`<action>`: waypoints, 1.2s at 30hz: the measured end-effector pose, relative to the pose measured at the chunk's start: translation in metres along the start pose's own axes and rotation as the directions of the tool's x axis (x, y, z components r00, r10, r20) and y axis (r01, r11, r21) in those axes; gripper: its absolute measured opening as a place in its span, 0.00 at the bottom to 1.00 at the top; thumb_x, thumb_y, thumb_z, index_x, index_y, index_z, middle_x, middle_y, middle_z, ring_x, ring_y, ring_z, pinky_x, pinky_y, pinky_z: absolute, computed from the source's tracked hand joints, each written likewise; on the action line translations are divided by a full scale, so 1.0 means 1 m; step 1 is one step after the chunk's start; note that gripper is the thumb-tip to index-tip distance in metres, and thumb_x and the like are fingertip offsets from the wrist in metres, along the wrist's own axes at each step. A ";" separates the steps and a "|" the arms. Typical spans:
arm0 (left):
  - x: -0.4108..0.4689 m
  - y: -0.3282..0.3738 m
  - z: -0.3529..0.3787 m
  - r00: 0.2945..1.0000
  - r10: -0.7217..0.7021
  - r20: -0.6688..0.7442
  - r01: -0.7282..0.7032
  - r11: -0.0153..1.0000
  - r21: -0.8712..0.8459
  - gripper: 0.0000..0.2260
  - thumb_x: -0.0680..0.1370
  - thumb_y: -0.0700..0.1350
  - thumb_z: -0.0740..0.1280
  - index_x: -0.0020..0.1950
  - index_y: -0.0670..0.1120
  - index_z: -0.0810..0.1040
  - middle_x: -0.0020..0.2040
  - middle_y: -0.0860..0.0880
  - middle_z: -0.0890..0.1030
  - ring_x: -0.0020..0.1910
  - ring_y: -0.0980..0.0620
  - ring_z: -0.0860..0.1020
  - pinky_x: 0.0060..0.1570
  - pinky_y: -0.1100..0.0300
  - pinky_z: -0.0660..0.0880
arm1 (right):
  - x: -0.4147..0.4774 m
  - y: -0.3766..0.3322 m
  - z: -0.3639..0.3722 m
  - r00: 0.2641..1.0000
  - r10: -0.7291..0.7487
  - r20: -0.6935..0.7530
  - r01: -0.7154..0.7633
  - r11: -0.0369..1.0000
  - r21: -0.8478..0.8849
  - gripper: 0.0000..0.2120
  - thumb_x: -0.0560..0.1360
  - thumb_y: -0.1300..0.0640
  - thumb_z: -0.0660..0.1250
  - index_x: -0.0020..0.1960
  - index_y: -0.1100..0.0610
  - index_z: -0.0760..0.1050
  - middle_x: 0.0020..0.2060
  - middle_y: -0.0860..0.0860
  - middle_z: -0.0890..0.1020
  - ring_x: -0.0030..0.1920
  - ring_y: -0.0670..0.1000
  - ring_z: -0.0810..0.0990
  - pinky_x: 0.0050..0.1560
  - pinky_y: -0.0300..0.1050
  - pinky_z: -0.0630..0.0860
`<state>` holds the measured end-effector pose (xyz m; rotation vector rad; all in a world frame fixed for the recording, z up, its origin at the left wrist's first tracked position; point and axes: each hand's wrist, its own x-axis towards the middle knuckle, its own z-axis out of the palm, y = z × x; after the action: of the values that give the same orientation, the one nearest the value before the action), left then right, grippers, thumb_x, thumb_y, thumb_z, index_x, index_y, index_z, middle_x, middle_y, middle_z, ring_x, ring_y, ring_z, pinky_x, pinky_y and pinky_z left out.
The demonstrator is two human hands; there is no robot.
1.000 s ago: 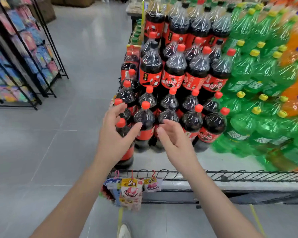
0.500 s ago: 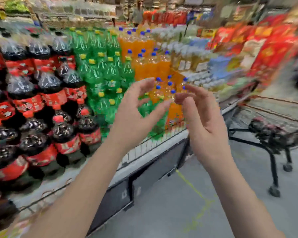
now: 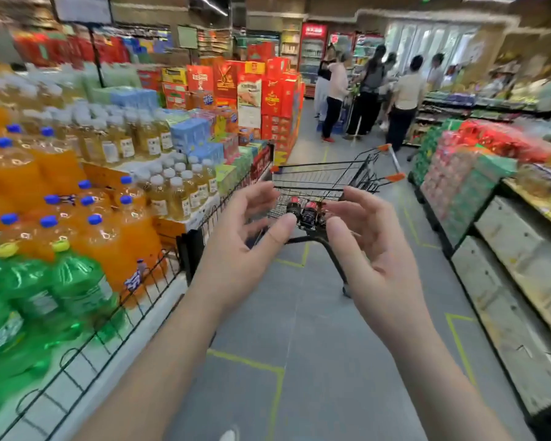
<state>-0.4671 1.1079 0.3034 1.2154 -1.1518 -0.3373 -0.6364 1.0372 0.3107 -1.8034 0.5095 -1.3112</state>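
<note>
Black wire shopping cart [image 3: 318,181] stands on the grey floor [image 3: 303,316] of the aisle, ahead of both hands, with dark cola bottles [image 3: 309,213] low in its basket. The left hand [image 3: 236,246] and right hand [image 3: 374,249] hover apart in front of it, palms facing each other, fingers loosely spread, grasping nothing. Orange soda bottles [image 3: 56,168] and green bottles [image 3: 74,281] fill the display rack on the left.

Left hand [image 3: 236,249] and right hand [image 3: 379,262], loosely curled, before shopping cart [image 3: 318,181]
</note>
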 end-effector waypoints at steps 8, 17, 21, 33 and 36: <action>0.129 -0.077 0.018 0.991 0.030 0.130 -0.020 0.997 -0.079 0.25 0.76 0.58 0.71 0.71 0.52 0.74 0.67 0.57 0.79 0.69 0.62 0.76 0.69 0.61 0.75 | 0.098 0.069 0.005 0.989 0.032 -0.143 -0.042 0.997 -0.070 0.21 0.79 0.49 0.68 0.71 0.52 0.73 0.57 0.45 0.85 0.61 0.43 0.83 0.60 0.35 0.76; 0.296 -0.156 -0.001 0.977 0.039 0.210 -0.018 0.995 -0.102 0.25 0.77 0.57 0.71 0.71 0.52 0.73 0.68 0.56 0.79 0.69 0.61 0.76 0.66 0.64 0.76 | 0.243 0.157 0.053 0.973 0.051 -0.225 -0.073 0.993 -0.092 0.21 0.78 0.45 0.70 0.69 0.49 0.73 0.59 0.46 0.84 0.64 0.46 0.82 0.62 0.36 0.76; 0.349 -0.190 0.013 0.971 0.023 0.239 0.006 0.993 -0.118 0.22 0.77 0.56 0.72 0.70 0.54 0.73 0.68 0.57 0.79 0.68 0.61 0.77 0.65 0.65 0.76 | 0.288 0.191 0.053 0.966 0.073 -0.250 -0.099 0.991 -0.094 0.21 0.79 0.49 0.69 0.70 0.51 0.73 0.58 0.47 0.84 0.64 0.47 0.82 0.62 0.36 0.76; 0.499 -0.291 0.115 0.963 -0.025 0.268 0.055 0.993 -0.105 0.27 0.76 0.55 0.73 0.72 0.48 0.73 0.68 0.54 0.79 0.68 0.60 0.78 0.62 0.65 0.77 | 0.436 0.330 -0.001 0.958 0.103 -0.267 -0.114 0.993 -0.026 0.20 0.79 0.50 0.69 0.70 0.51 0.73 0.59 0.48 0.84 0.63 0.47 0.83 0.63 0.41 0.77; 0.541 -0.308 0.145 0.962 -0.056 0.267 0.083 0.992 -0.092 0.25 0.77 0.53 0.71 0.72 0.49 0.73 0.68 0.55 0.79 0.67 0.61 0.78 0.60 0.67 0.76 | 0.481 0.363 -0.020 0.964 0.134 -0.228 -0.134 0.991 0.018 0.20 0.78 0.50 0.69 0.69 0.50 0.73 0.60 0.48 0.84 0.63 0.47 0.83 0.62 0.41 0.78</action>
<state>-0.2422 0.5091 0.3015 1.1458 -1.3046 -0.6198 -0.4237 0.4735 0.2998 -1.5939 0.7428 -1.4315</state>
